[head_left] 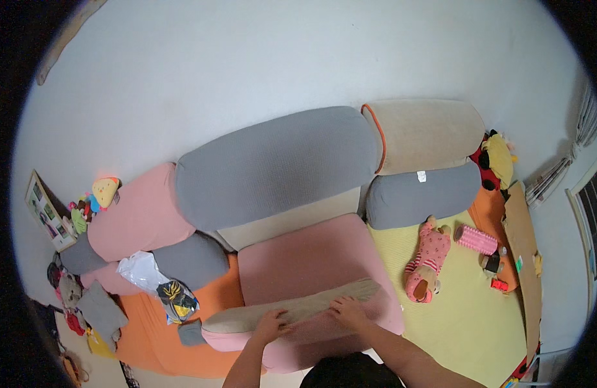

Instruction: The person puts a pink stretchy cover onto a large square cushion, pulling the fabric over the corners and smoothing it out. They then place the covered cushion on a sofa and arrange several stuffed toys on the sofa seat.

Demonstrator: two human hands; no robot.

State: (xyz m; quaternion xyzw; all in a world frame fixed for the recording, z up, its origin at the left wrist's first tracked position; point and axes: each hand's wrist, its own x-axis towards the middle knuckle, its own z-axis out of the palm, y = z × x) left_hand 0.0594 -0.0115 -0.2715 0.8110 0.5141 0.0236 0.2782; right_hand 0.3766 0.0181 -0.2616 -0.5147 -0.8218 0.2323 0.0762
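Observation:
A long beige cushion (303, 308), its lower side covered in pink fabric, stands on edge across the front of the pink sofa seat (308, 257). My left hand (273, 326) rests on the cushion's top edge near its middle, fingers spread a little. Farther right, my right hand (348, 310) lies on the same edge, fingers over the beige face. Whether the fingers pinch the fabric is hard to tell. Behind the seat leans a large grey-covered back cushion (279, 167).
At left, a white plastic bag (141, 271) and a black-and-yellow package (176, 298) lie by the orange cover (153, 334). At right, a plush doll (427, 259), a pink foam roller (477, 239) and a cardboard sheet (525, 271) are on or beside the yellow cover (473, 315).

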